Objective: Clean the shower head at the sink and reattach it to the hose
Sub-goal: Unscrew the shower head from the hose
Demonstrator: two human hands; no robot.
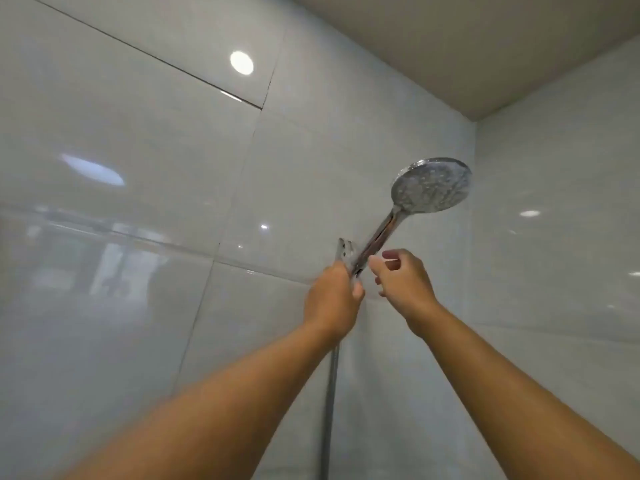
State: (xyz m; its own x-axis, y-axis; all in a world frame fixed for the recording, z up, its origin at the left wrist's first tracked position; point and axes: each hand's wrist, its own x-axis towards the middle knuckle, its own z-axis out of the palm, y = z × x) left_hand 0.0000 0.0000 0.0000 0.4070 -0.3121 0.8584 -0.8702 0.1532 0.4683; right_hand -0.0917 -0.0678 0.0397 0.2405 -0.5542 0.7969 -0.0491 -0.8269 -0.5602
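Both up: my left hand (334, 299) grips the shower head (431, 185) handle base; right hand (403, 277) beside it, loosely curled, holding nothing.

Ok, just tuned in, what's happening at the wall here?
A person is reaching up to the shower head, which stands in a chrome bracket on the tiled wall. The left hand grips the bottom of the handle, where the hose hangs down. The right hand is beside the handle with its fingers curled at it; whether they grip it is unclear.
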